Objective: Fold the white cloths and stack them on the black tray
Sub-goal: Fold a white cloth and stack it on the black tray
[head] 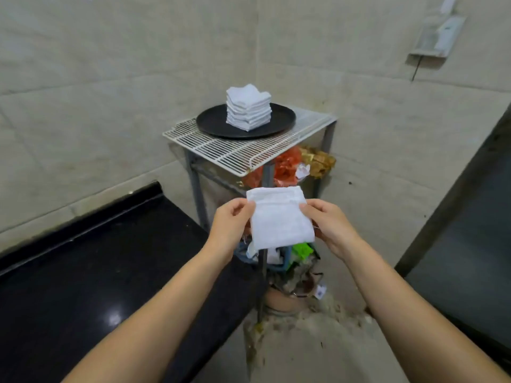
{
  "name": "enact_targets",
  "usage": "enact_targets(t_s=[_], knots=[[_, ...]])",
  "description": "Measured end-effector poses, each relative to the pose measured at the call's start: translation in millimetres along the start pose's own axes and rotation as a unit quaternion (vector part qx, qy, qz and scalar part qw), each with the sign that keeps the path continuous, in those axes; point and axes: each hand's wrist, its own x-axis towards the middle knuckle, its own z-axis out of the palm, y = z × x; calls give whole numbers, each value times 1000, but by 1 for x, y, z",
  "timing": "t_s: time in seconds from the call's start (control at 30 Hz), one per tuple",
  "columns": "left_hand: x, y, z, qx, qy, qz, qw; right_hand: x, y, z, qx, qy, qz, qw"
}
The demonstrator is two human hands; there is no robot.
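Both your forearms reach forward and angle inward, meeting at chest height in front of the wire rack (237, 153). Your left hand (231, 226) has its fingers curled, thumb and fingertips pinching the left edge of the folded white cloth (279, 218) near its upper corner. Your right hand (329, 228) mirrors it, fingers curled and pinching the right edge, with the palm turned toward the cloth. The cloth hangs between your hands as a roughly square folded piece, held in the air, well apart from the black tray (213, 121). That round tray sits on top of the rack, and a stack of folded white cloths (249, 109) stands on it, toward its right half. A black countertop (83, 261) lies under your left forearm.
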Motion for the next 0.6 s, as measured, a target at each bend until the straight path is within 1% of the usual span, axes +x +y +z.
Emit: enact_targets(t_s=[0.13,0.2,0.33,0.4,0.47,0.6], knots=[[81,45,7,12,33,42,999,91,-53,-4,-42,-20,-71,996],[120,63,9,8,47,56,997,135,-81,-3,-61,-40,-92,993],[203,95,13,-14,93,65,993,233,-130,2,-79,-88,-145,982],[248,111,20,-28,128,61,990,288,-150,6,-83,-116,-157,977],[283,122,22,-29,151,49,987,330,-164,11,-91,-123,-156,976],[363,137,34,-36,215,32,975,424,-193,21,-111,-165,-164,966]])
